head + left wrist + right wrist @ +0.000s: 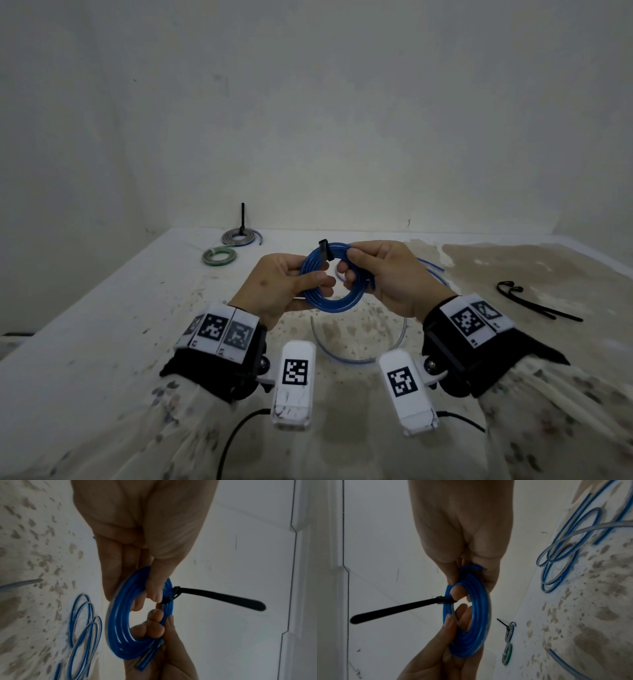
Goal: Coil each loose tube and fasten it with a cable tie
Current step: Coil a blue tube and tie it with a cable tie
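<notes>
A blue tube coil is held up over the table between both hands. My left hand pinches its left side, thumb on top and fingers through the ring. My right hand grips the right side, where the tube's loose end sticks out. A black cable tie is wrapped round the top of the coil. In the left wrist view its long tail points away from the coil. The right wrist view shows the same tie on the coil.
Two tied coils lie at the back left: a grey-blue one with an upright black tie and a green one. Loose tubes lie under the hands and behind the right hand. Spare black ties lie at the right.
</notes>
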